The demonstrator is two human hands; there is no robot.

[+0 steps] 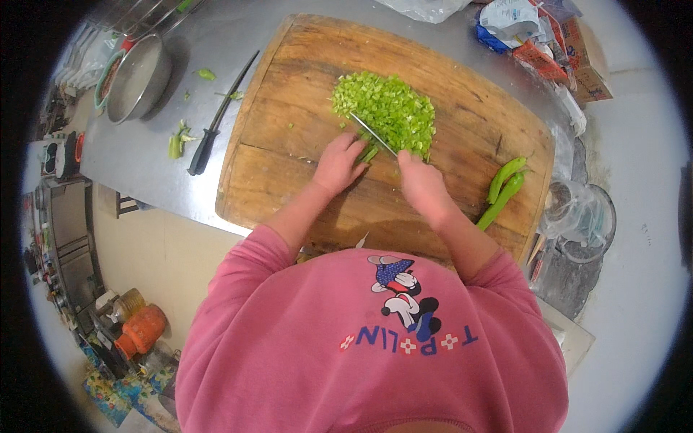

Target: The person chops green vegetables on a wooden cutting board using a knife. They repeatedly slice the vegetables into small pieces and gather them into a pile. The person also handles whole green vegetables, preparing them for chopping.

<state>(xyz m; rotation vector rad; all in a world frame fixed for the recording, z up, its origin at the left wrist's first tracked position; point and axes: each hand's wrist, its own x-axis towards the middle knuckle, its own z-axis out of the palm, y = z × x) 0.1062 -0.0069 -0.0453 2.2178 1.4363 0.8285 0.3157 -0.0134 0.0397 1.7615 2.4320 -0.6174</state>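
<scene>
My right hand [422, 184] is closed round the handle of a kitchen knife [372, 133], whose blade slants up and to the left. Just left of the blade, my left hand [339, 164] presses its curled fingers on a few green pepper strips [370, 153]. Beyond the blade lies a heap of diced green pepper [390, 108]. All of this is on a large wooden cutting board [274, 123]. Two whole long green peppers [503, 189] rest near the board's right edge. The knife handle is hidden in my fist.
Left of the board, a black-handled sharpening steel [224, 108] lies on the metal table [195, 58] near pepper stem scraps [178, 141]. A metal bowl [144, 79] is at the far left. Bags and a cardboard box [586, 61] crowd the far right, with clear plastic containers [581, 216] nearer.
</scene>
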